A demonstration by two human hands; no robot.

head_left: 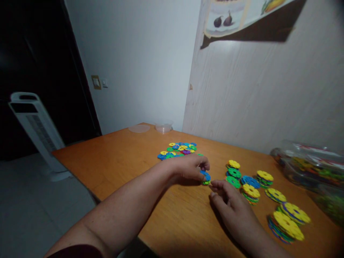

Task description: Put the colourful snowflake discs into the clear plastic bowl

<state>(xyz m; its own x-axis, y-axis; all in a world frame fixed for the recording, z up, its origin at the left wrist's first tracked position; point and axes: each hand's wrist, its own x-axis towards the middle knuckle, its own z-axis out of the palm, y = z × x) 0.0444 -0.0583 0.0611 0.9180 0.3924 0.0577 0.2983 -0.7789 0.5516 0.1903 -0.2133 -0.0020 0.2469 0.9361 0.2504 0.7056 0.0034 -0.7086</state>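
Observation:
My left hand [191, 167] rests on the orange wooden table [129, 161], fingers curled and pinched on a small stack of plastic snowflake discs [206, 177] with a blue one on top. My right hand [228, 195] lies just right of that stack, fingertips touching its edge, fingers loosely bent. A loose pile of mixed-colour discs [179, 149] lies beyond my left hand. Several short stacks, topped yellow [264, 175], green [234, 173] and blue [250, 181], stand to the right of my hands.
A clear plastic jar [311, 165] holding more coloured discs lies on its side at the far right. A clear tub [163, 127] and its lid [139, 128] sit at the table's far corner. A white tower fan [37, 129] stands on the floor at left.

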